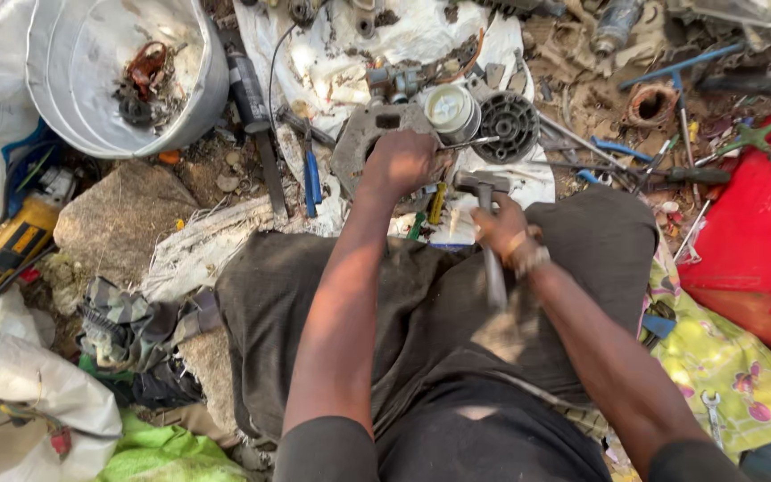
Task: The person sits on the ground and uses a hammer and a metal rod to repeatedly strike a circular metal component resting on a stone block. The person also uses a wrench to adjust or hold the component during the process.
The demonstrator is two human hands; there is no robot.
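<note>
Between your knees, your left hand (401, 163) is gripping a thin metal punch (468, 143) lying crosswise on the grey housing (359, 134), while your right hand (501, 230), closed round the hammer (485, 192), is hovering just right of it

Grey bucket (64, 89), yellow grinder (6, 250), red panel (760, 232)
</note>
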